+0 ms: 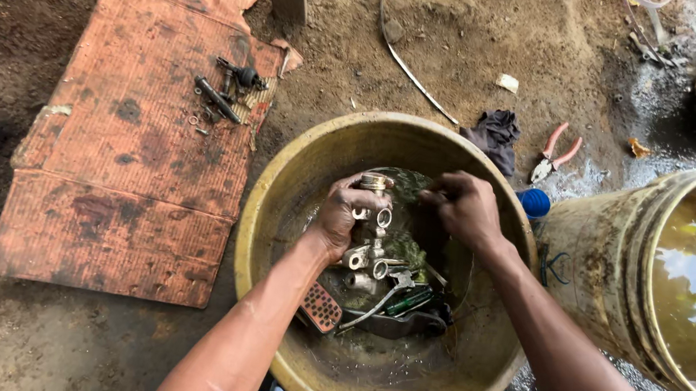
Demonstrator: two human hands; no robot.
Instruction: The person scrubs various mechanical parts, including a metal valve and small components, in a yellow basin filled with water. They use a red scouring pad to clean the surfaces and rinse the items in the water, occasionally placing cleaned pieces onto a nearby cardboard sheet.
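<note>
Crouching over a yellow plastic basin (278, 181) set on bare dirt, the person is gripping a small cast-metal engine part (371, 214), seemingly a carburettor body, with the left hand (338, 216). The fingers are wrapping closed around its side, holding it upright just above a pile of wet parts in the basin's bottom. The right hand (466, 207) is closing into a loose fist beside it, pinching something thin against the part; what that is cannot be made out.

The metal part is looking rigid, dense for its size and slick with dark liquid, so the ribbed body is seeming a surer place to hold than the round ports or the top cap.

A spanner (381, 295), a green-handled tool (407, 301) and a red studded pedal-like piece (320, 307) are lying half sunk below. Outside the basin, red-handled pliers (555, 152), a dark rag (496, 135) and a blue cap (534, 203) are sitting on the ground, and bolts (218, 99) are resting on a rust-coloured cardboard sheet (128, 168). A large bucket of water (611, 260) is being cut off at the right edge, and the liquid's depth is hard to judge.
</note>
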